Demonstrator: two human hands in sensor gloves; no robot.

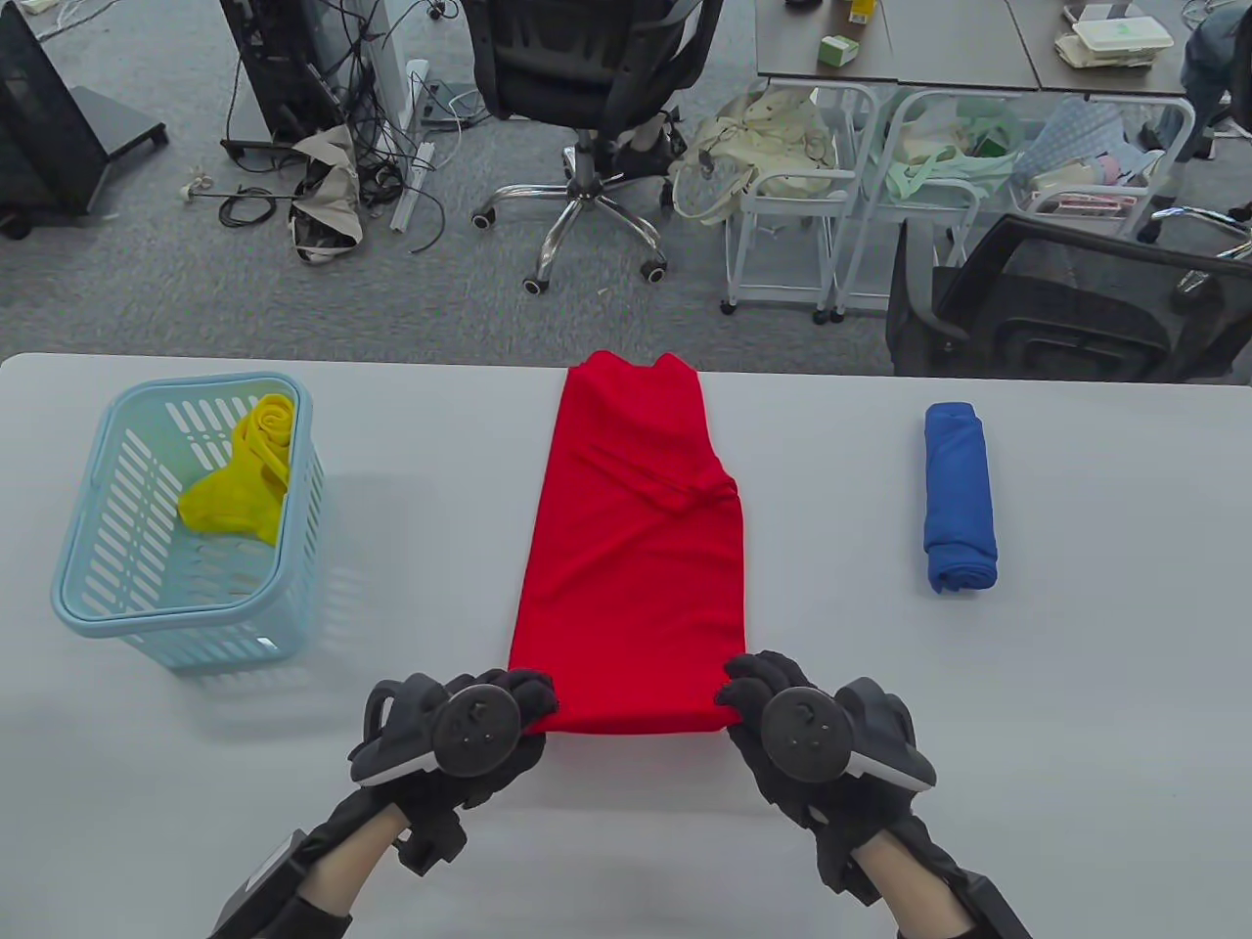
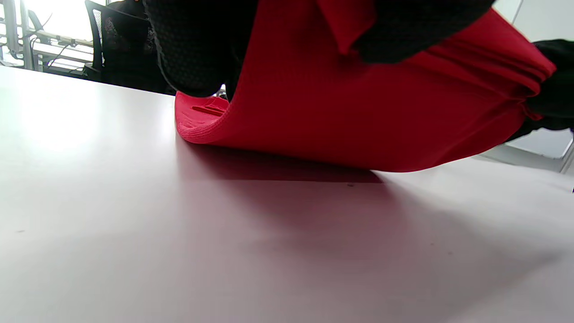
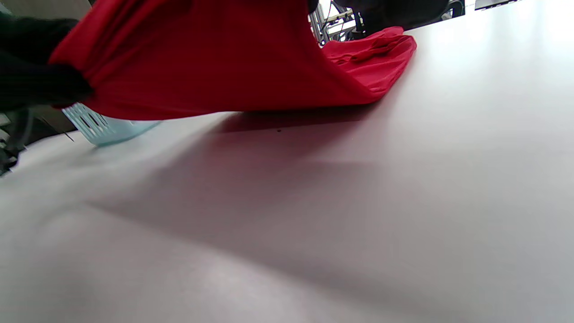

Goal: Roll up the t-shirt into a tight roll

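A red t-shirt (image 1: 636,548) lies folded into a long narrow strip down the middle of the grey table (image 1: 1076,685). My left hand (image 1: 518,699) grips its near left corner and my right hand (image 1: 748,690) grips its near right corner. Both wrist views show the near hem of the red t-shirt (image 2: 358,112) (image 3: 215,67) lifted off the table, with shadow beneath it, while its far part still lies flat. In the left wrist view my gloved fingers (image 2: 197,49) curl over the cloth from above, and the right hand (image 2: 551,94) holds the far corner.
A light blue plastic basket (image 1: 73,587) with a yellow garment (image 1: 245,469) in it stands at the left. A rolled blue garment (image 1: 959,499) lies at the right. Office chairs, carts and cables stand on the floor beyond the table's far edge.
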